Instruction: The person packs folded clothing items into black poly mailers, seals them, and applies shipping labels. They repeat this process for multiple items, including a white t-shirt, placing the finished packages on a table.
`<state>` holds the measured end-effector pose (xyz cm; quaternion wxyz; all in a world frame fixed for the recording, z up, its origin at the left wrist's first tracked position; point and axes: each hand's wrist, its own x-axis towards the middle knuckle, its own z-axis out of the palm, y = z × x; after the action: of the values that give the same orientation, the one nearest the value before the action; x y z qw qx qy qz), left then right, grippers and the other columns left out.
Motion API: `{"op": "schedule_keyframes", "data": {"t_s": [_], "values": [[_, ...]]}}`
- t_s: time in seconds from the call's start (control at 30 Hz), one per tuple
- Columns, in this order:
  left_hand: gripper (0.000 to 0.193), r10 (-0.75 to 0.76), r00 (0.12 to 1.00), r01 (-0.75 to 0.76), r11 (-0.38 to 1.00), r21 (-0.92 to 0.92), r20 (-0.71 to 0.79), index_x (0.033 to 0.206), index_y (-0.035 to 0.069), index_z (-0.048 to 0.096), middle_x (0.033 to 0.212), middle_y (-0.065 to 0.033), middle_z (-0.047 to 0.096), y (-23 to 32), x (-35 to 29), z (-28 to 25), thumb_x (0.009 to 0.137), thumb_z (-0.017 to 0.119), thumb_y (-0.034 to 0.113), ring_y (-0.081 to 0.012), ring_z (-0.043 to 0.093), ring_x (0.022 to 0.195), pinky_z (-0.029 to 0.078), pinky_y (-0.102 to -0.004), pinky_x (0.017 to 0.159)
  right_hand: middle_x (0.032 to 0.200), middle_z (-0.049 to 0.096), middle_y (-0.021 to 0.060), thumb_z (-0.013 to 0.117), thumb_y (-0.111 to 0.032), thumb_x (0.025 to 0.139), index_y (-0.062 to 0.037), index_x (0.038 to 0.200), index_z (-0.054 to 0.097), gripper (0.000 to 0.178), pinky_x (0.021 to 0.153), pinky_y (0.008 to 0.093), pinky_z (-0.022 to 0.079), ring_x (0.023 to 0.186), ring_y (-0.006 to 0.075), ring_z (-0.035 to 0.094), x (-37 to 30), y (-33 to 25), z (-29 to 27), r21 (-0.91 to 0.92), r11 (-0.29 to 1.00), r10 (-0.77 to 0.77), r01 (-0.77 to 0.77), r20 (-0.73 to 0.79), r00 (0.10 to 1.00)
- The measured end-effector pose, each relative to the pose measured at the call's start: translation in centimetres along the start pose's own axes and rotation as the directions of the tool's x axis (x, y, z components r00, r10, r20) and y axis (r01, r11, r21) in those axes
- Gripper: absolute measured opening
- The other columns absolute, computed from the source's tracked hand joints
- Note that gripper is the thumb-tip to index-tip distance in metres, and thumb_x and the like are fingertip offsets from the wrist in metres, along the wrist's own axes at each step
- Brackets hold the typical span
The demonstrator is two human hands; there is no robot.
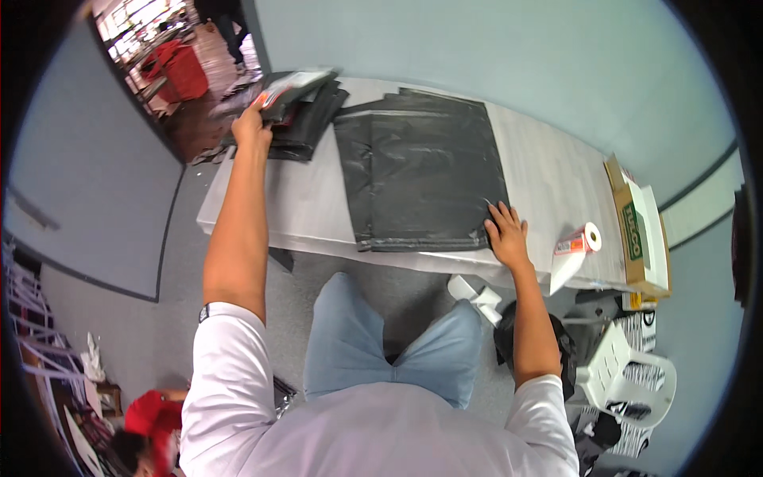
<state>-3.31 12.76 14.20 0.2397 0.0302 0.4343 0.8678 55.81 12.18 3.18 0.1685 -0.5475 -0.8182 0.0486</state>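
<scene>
At the table's far left end, my left hand [251, 126] is closed on the edge of a folded black plastic package [296, 94] with a white and orange label on top. That package lies tilted over a stack of similar black packages [306, 139]. Flat black plastic bags [425, 171], apparently layered, cover the middle of the table. My right hand [509, 236] rests on their near right corner, fingers spread and holding nothing. Right of that hand, a roll of labels [578, 241] lies with its white strip hanging over the table's front edge.
The long pale table [548, 171] stands against a wall. An open cardboard box [633, 234] sits at its right end. Below are a white plastic chair [628, 378] and a black bin bag [563, 354]. Left are a grey door [87, 167] and a person in red [155, 425].
</scene>
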Motion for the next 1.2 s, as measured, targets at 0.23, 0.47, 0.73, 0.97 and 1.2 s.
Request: {"op": "schedule_keyframes", "data": {"t_s": [0.23, 0.47, 0.73, 0.97, 1.2], "values": [[0.057, -0.407, 0.792, 0.231, 0.89, 0.394, 0.455, 0.136, 0.005, 0.05, 0.136, -0.0142, 0.052, -1.1, 2.1, -5.5, 0.092, 0.069, 0.036, -0.0308, 0.061, 0.109, 0.052, -0.045, 0.098, 0.144, 0.048, 0.0185, 0.053, -0.044, 0.096, -0.0136, 0.137, 0.055, 0.05, 0.109, 0.0603, 0.028, 0.135, 0.04, 0.04, -0.6, 1.0, 0.1, 0.135, 0.99, 0.0, 0.027, -0.198, 0.98], [0.033, 0.048, 0.895, -0.309, 0.784, 0.538, 0.444, 0.119, 0.002, 0.058, 0.098, -0.0118, 0.066, 3.3, -16.0, -21.7, 0.098, 0.059, 0.028, -0.0198, 0.067, 0.078, 0.055, -0.0325, 0.07, 0.143, 0.048, 0.0213, 0.063, -0.029, 0.094, -0.0039, 0.136, 0.054, 0.05, 0.114, 0.0484, 0.029, 0.136, 0.0388, 0.041, -11.3, -3.3, -0.9, 0.152, 0.981, -0.087, 0.122, -0.22, 0.972], [0.036, -0.153, 0.96, 0.232, -0.034, 0.972, -0.235, 0.095, 0.002, 0.066, 0.08, -0.0197, 0.068, -5.2, -29.2, -64.0, 0.082, 0.071, 0.036, -0.0345, 0.068, 0.079, 0.053, -0.0421, 0.071, 0.14, 0.048, 0.0243, 0.061, -0.02, 0.097, 0.0055, 0.125, 0.057, 0.038, 0.108, 0.0466, 0.036, 0.129, 0.0372, 0.047, -16.4, -12.4, 1.9, 0.362, 0.86, -0.328, 0.36, -0.15, 0.933], [0.056, -0.094, 0.808, 0.515, -0.369, 0.774, -0.582, 0.123, 0.007, 0.059, 0.129, -0.015, 0.058, -8.3, -36.6, -79.7, 0.077, 0.076, 0.034, -0.0361, 0.056, 0.118, 0.048, -0.0496, 0.095, 0.134, 0.053, 0.022, 0.058, -0.015, 0.099, 0.0063, 0.125, 0.056, 0.034, 0.104, 0.0424, 0.04, 0.123, 0.0322, 0.052, -11.3, -19.4, 2.6, 0.221, 0.796, -0.537, 0.564, -0.175, 0.826], [0.081, -0.207, 0.914, 0.107, -0.706, 0.7, -0.349, 0.15, 0.013, 0.03, 0.154, -0.0061, 0.036, -7.6, -24.4, -87.6, 0.08, 0.069, 0.02, -0.0291, 0.03, 0.144, 0.031, -0.0647, 0.108, 0.127, 0.054, 0.0254, 0.059, -0.014, 0.097, 0.0067, 0.117, 0.055, 0.029, 0.101, 0.0466, 0.042, 0.12, 0.0411, 0.053, -14.8, -23.3, 8.6, 0.171, 0.825, -0.564, 0.539, 0.314, 0.764]]}}
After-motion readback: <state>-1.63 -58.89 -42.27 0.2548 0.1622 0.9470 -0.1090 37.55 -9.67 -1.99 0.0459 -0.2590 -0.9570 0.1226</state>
